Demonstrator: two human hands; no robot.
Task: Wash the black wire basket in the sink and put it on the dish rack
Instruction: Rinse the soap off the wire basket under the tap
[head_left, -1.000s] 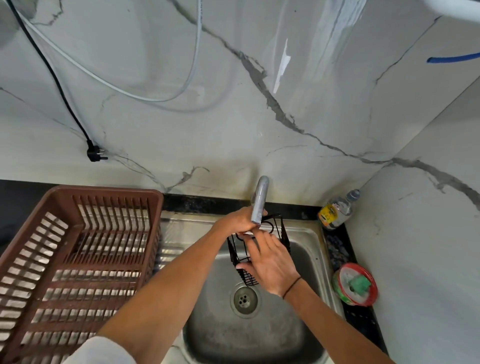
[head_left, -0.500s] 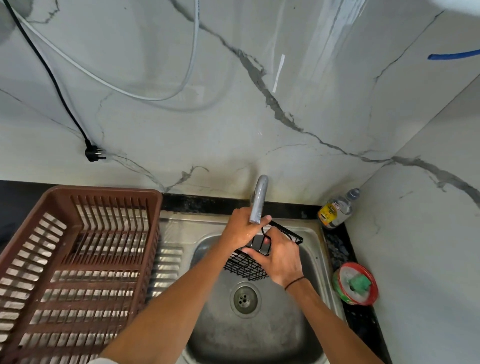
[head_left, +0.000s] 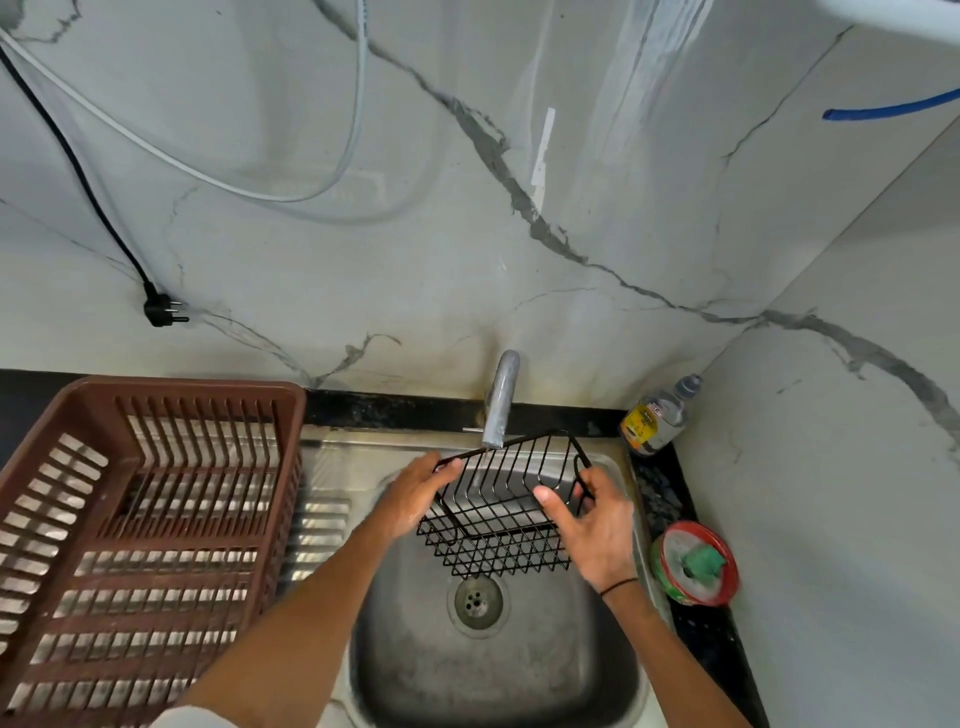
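Note:
The black wire basket (head_left: 498, 512) hangs tilted over the steel sink (head_left: 519, 670), just under the grey tap (head_left: 500, 402). My left hand (head_left: 415, 493) grips its left rim. My right hand (head_left: 592, 525) holds its right end, thumb laid across the wires and fingers behind. The brown plastic dish rack (head_left: 140, 525) stands on the drainboard to the left of the sink, with nothing in it.
A clear soap bottle with a yellow label (head_left: 657, 418) stands at the sink's back right corner. A red dish with a green scrub pad (head_left: 696, 564) sits right of the sink. A loose black plug (head_left: 163, 310) and white cable hang on the marble wall.
The basket has turned from upright and bunched between my hands to spread out flat under the tap. Both hands moved apart to its two ends, the right hand going rightward.

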